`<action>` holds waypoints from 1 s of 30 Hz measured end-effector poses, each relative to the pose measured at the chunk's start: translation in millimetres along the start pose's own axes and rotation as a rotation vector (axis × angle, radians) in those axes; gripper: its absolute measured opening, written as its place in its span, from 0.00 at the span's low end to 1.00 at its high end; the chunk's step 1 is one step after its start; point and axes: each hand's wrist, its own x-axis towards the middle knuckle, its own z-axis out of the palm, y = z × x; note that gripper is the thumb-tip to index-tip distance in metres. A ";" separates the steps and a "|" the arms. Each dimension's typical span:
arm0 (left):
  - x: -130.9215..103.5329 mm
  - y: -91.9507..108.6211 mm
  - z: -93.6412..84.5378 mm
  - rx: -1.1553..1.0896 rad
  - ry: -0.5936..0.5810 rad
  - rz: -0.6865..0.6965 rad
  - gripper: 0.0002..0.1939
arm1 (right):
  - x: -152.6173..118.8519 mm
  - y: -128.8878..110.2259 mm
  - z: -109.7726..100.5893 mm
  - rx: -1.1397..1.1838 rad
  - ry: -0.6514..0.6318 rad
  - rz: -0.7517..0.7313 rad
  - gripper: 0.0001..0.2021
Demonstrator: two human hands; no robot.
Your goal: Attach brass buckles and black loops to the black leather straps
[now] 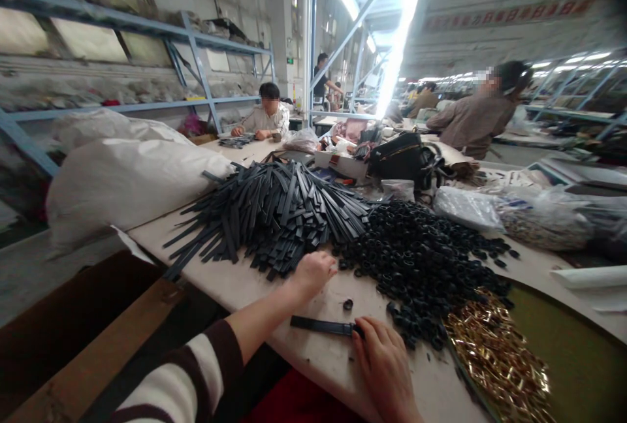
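Note:
My right hand (385, 359) is closed on one end of a black strap (321, 326). The strap's free end points left over the table's near edge. A single black loop (347, 304) lies just beyond it. My left hand (314, 273) is at the near side of a large heap of black strips (274, 214), beside a pile of small black loops (416, 260). Its fingers are curled together, and whatever they may hold is hidden. Gold metal buckles (499, 351) lie heaped on an olive-green tray (568, 338) to the right.
A big white sack (132, 181) stands to the left, above a cardboard box (112, 338). A black bag (401, 158) and plastic packets (467, 207) lie behind the loops. One person (267, 116) sits across the table; another person (477, 109) is at the right.

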 end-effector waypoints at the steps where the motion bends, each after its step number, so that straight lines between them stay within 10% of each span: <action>1: 10.1 -8.7 -5.7 0.016 0.039 -0.049 0.11 | 0.3 0.2 0.7 0.000 0.015 0.002 0.11; 8: 42.4 -42.2 -31.3 -0.075 0.176 -0.295 0.06 | 3.1 1.7 3.3 0.001 0.079 -0.007 0.10; 14: -31.7 -25.2 -40.1 -0.398 0.183 -0.478 0.03 | 1.9 0.8 -4.6 0.111 0.112 0.040 0.11; 18: -111.1 11.1 -42.9 -0.737 0.067 -0.543 0.05 | 3.7 -15.0 -23.4 0.476 0.052 0.213 0.13; 22: -166.8 49.2 -40.9 -1.512 -0.104 -0.683 0.07 | 8.3 -42.3 -42.7 1.115 -0.314 0.641 0.20; 30: -178.7 67.5 -28.6 -1.499 -0.540 -0.670 0.07 | -4.6 -64.4 -53.0 1.499 -0.457 0.938 0.15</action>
